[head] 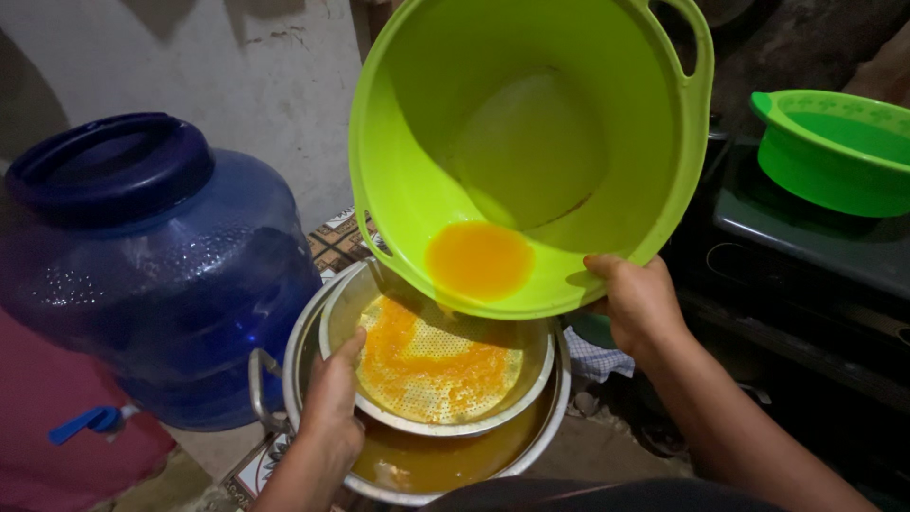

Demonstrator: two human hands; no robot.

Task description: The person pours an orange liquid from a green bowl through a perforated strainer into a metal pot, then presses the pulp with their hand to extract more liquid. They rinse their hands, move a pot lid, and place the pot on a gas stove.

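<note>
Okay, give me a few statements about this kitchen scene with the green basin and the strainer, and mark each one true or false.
1. The right hand holds the rim of a tilted lime green basin. True.
2. The orange liquid pools at the basin's low edge. True.
3. The left hand rests on the blue water jug. False: it grips the rim of the metal strainer.
4. The strainer sits on the floor. False: it sits in a metal pot.
5. The darker green bowl is at the right. True.
</note>
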